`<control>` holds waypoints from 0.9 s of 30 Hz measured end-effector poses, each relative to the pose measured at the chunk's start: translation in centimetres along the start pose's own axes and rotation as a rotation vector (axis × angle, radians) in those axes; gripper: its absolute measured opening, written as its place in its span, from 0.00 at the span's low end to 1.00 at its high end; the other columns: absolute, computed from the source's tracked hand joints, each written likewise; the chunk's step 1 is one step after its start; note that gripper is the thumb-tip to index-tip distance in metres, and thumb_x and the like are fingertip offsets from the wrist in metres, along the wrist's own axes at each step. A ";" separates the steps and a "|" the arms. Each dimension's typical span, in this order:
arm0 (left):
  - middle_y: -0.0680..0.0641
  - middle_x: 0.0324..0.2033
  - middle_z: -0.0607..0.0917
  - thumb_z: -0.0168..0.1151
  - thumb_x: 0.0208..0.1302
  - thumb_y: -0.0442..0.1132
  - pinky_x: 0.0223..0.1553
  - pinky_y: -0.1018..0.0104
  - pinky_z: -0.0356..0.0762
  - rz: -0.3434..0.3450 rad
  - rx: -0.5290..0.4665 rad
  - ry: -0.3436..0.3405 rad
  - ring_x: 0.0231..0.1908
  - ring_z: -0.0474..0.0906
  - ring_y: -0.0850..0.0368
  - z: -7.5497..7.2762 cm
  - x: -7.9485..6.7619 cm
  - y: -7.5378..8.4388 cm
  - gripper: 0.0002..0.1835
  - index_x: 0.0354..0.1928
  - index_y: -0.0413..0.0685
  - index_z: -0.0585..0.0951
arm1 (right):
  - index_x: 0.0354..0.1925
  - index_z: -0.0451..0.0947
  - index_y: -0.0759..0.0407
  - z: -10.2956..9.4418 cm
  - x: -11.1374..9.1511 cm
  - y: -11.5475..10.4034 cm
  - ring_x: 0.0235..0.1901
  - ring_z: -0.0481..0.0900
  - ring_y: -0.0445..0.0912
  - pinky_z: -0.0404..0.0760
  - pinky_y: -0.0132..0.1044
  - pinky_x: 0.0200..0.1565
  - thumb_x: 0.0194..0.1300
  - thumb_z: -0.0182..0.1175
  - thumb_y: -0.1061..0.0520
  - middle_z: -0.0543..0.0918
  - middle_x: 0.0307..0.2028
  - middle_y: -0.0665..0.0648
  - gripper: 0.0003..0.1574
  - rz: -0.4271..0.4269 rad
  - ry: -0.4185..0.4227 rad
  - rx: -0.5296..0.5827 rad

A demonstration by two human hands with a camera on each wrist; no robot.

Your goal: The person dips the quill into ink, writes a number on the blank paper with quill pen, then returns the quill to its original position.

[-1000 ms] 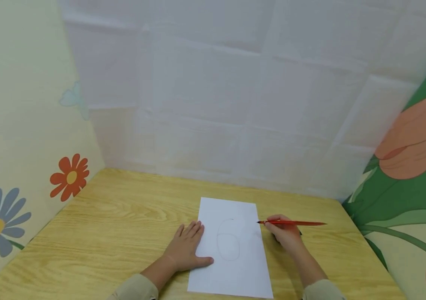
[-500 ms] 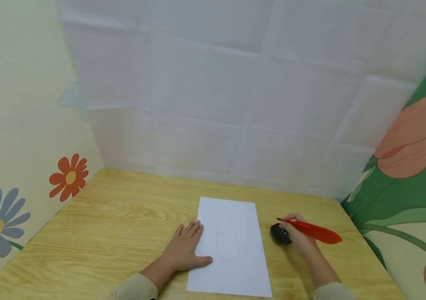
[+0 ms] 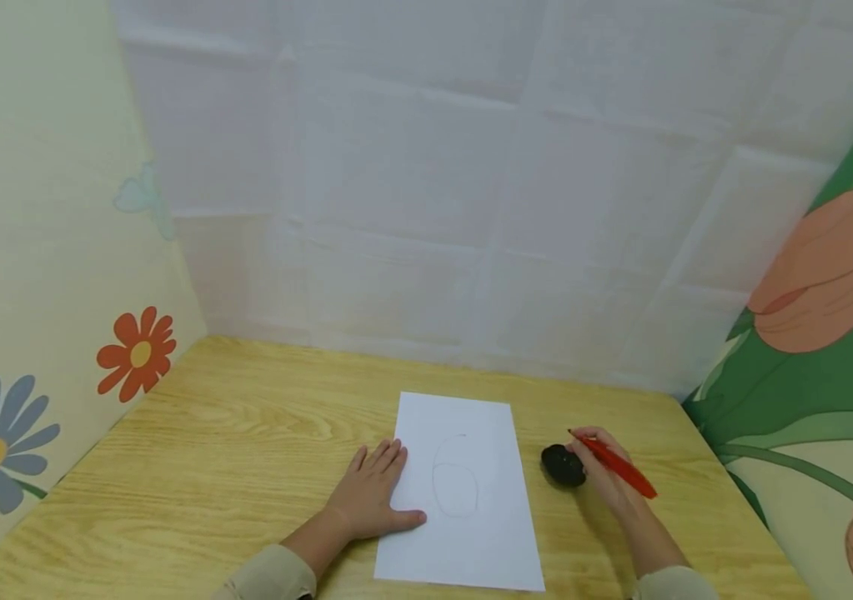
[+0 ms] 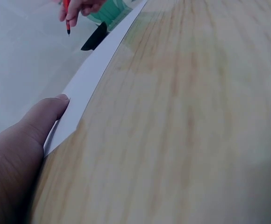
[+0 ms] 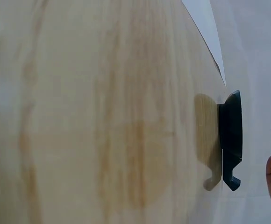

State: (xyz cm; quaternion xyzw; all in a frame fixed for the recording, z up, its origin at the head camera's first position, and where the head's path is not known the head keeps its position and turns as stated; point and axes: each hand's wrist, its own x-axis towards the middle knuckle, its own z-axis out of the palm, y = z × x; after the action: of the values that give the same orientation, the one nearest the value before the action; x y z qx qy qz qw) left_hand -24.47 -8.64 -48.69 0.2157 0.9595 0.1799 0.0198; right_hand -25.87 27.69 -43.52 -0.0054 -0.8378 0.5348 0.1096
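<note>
My right hand (image 3: 608, 485) pinches a red feather quill pen (image 3: 627, 472) with a dark tip, held just beside and above a small black dish (image 3: 563, 467). From the right wrist view, the dish (image 5: 231, 126) shows a curled end; the fingers stay apart from it. A white sheet of paper (image 3: 464, 554) lies in front of me, bearing a thin curved line like a 6 (image 3: 456, 492). My left hand (image 3: 368, 502) rests flat at its left edge, thumb on the sheet, the other fingers spread beside its edge. The dark tip (image 4: 68, 31) hangs in the air in the left wrist view.
Everything lies on a yellow wood-grain table (image 3: 261, 450). Behind it hangs a creased white cloth (image 3: 411, 183). Flower-printed panels stand to the left (image 3: 28, 250) and right (image 3: 839, 383).
My right hand has moved right, from the paper's right edge to the black dish, which came into view. The quill has turned to a steeper slant. The left hand stays put.
</note>
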 end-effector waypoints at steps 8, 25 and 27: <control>0.39 0.75 0.58 0.55 0.53 0.76 0.75 0.40 0.41 -0.001 0.000 -0.004 0.76 0.49 0.43 0.0 -0.1 0.0 0.58 0.74 0.38 0.59 | 0.51 0.76 0.75 0.3 0.1 0.6 0.30 0.78 0.28 0.76 0.26 0.27 0.67 0.57 0.68 0.87 0.41 0.63 0.15 -0.100 0.063 -0.066; 0.40 0.75 0.57 0.55 0.53 0.76 0.75 0.41 0.41 -0.003 -0.011 -0.017 0.77 0.49 0.44 -0.1 0.0 0.0 0.58 0.74 0.38 0.59 | 0.70 0.60 0.66 -3.2 -0.4 1.0 0.37 0.84 0.34 0.81 0.24 0.39 0.71 0.51 0.68 0.76 0.47 0.22 0.31 -0.033 -0.175 0.224; 0.40 0.75 0.57 0.55 0.54 0.76 0.75 0.41 0.41 -0.004 -0.010 -0.017 0.77 0.49 0.44 -0.1 -0.1 0.1 0.58 0.74 0.38 0.59 | 0.71 0.53 0.73 -3.4 -0.4 1.2 0.39 0.84 0.34 0.81 0.23 0.41 0.71 0.48 0.69 0.75 0.47 0.21 0.33 -0.012 -0.180 0.215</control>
State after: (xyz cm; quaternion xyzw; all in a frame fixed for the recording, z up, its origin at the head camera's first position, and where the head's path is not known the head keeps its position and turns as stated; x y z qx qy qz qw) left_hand -24.41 -8.67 -48.54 0.2153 0.9588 0.1831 0.0291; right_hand -24.94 31.15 -43.27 0.0595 -0.7821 0.6192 0.0373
